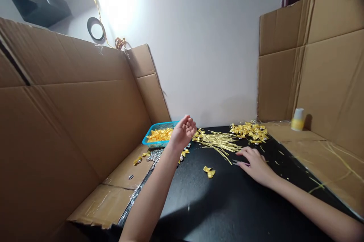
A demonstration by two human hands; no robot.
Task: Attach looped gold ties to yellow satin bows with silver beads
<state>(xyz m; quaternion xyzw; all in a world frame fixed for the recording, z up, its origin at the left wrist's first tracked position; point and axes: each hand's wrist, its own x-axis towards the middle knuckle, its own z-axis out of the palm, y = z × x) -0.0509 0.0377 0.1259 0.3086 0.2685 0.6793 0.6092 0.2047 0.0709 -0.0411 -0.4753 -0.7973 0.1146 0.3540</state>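
My left hand (pixel 183 131) is raised above the black table (pixel 227 204), palm up with fingers loosely curled and nothing visible in it, just right of a blue basket (pixel 148 139) filled with yellow ribbon bows. My right hand (pixel 256 164) lies flat on the table, fingers stretched out toward a small pair of tweezers or scissors (pixel 238 163) at its fingertips. A single yellow bow (pixel 209 171) lies between my hands. A bundle of thin gold strips (pixel 218 141) is spread just beyond my right hand.
A pile of finished gold bows (pixel 250 131) sits at the back right. Small silver pieces (pixel 155 155) lie by the basket. Cardboard walls (pixel 71 121) enclose left and right sides. A yellow-white spool (pixel 297 119) stands on the right cardboard flap.
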